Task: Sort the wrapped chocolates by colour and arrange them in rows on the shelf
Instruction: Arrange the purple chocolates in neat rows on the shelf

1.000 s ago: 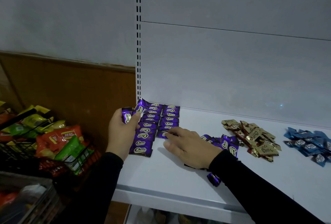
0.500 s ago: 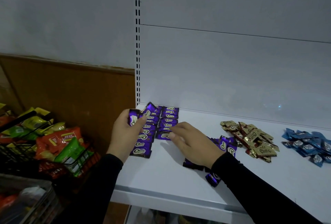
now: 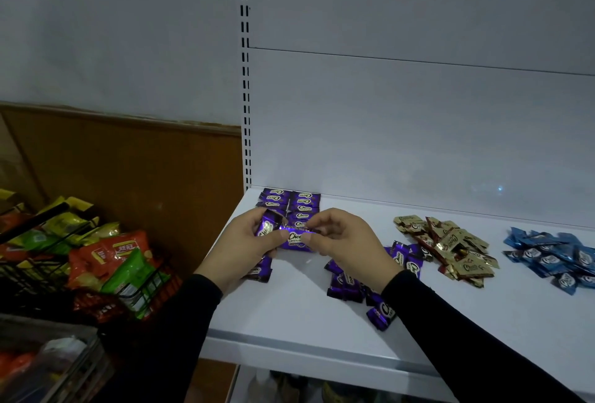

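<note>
A purple chocolate (image 3: 294, 238) is pinched between the left hand (image 3: 240, 243) and the right hand (image 3: 349, 243) — just in front of the purple rows (image 3: 291, 204); more purple chocolates (image 3: 265, 228) are gripped in the left hand. Gold pile (image 3: 446, 246) and blue pile (image 3: 553, 256) are seen right of the rows

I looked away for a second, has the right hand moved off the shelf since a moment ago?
Yes. The right hand has lifted from the shelf and shifted left, away from the gold pile, now pinching a purple chocolate together with the left hand.

Both hands raised together, fingers (image 3: 283, 235) pinching

Bare shelf (image 3: 299, 312) front-left; purple pile (image 3: 370, 286), gold pile (image 3: 450, 248), blue pile (image 3: 553, 257) crowd right.
</note>
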### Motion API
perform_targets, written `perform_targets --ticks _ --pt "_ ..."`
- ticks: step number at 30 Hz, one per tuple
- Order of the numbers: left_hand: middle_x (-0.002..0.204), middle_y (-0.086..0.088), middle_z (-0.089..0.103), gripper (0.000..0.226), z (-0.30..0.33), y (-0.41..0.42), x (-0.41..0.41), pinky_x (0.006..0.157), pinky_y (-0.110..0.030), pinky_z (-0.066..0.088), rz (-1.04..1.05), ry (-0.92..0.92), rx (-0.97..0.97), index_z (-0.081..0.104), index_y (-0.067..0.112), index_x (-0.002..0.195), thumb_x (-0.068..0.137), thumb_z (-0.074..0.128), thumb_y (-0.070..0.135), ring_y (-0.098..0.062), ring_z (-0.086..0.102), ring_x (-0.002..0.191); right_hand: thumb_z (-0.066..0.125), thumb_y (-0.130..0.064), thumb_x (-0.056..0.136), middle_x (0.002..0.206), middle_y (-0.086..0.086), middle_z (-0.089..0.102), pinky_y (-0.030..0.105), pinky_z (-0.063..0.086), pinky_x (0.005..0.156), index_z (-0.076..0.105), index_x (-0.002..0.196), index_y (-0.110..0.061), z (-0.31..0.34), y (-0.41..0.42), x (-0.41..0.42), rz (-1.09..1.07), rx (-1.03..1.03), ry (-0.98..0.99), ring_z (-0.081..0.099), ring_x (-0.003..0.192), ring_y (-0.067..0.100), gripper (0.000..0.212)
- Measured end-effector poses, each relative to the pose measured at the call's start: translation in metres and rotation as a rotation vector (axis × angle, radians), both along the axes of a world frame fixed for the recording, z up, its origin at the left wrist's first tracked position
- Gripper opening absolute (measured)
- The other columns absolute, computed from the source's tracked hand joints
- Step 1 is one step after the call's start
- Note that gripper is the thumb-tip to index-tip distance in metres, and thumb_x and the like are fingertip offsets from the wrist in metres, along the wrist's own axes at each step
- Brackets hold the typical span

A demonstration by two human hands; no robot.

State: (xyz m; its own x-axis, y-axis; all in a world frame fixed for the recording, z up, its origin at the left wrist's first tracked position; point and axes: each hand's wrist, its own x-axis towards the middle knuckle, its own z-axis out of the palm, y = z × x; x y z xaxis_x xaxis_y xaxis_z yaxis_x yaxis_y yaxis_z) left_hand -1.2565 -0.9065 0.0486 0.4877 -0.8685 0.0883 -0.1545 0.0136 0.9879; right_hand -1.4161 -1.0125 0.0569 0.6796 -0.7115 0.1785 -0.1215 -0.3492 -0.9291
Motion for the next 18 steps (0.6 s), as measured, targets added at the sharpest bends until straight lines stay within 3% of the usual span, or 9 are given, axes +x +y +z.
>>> perform_targets --ticks 2,4,6,9,12,18 --pt "0.082 0.001 0.074 0.022 -0.002 0.001 0.004 0.059 -0.025 0.053 0.043 0.023 -0.034 0.064 0.013 0.109 0.089 0.073 0.017 -0.009 0.068 0.065 0.078 -0.021 0.083 0.086 0.011 0.072 0.027 0.050 0.069 0.071 0.089 -0.027 -0.002 -0.002 0.001 -0.029 -0.014 0.029 0.065 0.074 0.014 0.011" --pt "0.091 -0.005 0.076 0.019 -0.007 0.002 0.009 0.066 -0.038 0.059 0.122 0.092 -0.091 0.065 0.016 0.107 0.090 0.073 0.016 -0.019 0.073 0.074 0.078 -0.024 0.082 0.082 -0.001 0.073 0.023 0.051 0.070 0.073 0.087 -0.029 -0.005 -0.004 0.001 -0.081 -0.100 0.103 0.066 0.076 0.009 0.008" --pt "0.088 -0.007 0.075 0.016 -0.011 0.002 0.015 0.067 -0.043 0.059 0.244 0.143 -0.130 0.064 0.017 0.104 0.090 0.072 0.016 -0.022 0.074 0.072 0.077 -0.027 0.082 0.080 -0.008 0.073 0.016 0.048 0.070 0.074 0.086 -0.029 -0.007 -0.005 0.002 -0.098 -0.178 0.208 0.065 0.074 0.000 0.006" --pt "0.078 -0.004 0.067 0.015 -0.016 0.001 0.021 0.057 -0.034 0.055 0.411 0.167 -0.158 0.062 0.015 0.107 0.094 0.068 0.019 -0.010 0.067 0.057 0.075 -0.029 0.084 0.077 -0.014 0.071 0.005 0.039 0.062 0.073 0.087 -0.029 -0.014 -0.002 0.004 -0.054 -0.255 0.347 0.059 0.068 -0.011 0.004" --pt "0.083 -0.004 0.065 0.018 -0.019 0.000 0.023 0.049 -0.025 0.049 0.483 0.142 -0.149 0.060 0.015 0.112 0.096 0.064 0.022 -0.009 0.064 0.058 0.072 -0.028 0.086 0.079 -0.017 0.068 0.003 0.038 0.062 0.074 0.092 -0.026 -0.018 -0.002 0.007 -0.033 -0.320 0.406 0.057 0.069 -0.013 0.007" --pt "0.083 -0.002 0.064 0.019 -0.020 -0.001 0.024 0.043 -0.016 0.045 0.503 0.108 -0.154 0.059 0.013 0.113 0.097 0.063 0.022 -0.002 0.063 0.052 0.062 -0.030 0.093 0.104 -0.004 0.071 0.025 0.045 0.083 0.075 0.108 -0.019 -0.016 -0.001 0.010 -0.049 -0.510 0.521 0.060 0.097 0.011 0.022"
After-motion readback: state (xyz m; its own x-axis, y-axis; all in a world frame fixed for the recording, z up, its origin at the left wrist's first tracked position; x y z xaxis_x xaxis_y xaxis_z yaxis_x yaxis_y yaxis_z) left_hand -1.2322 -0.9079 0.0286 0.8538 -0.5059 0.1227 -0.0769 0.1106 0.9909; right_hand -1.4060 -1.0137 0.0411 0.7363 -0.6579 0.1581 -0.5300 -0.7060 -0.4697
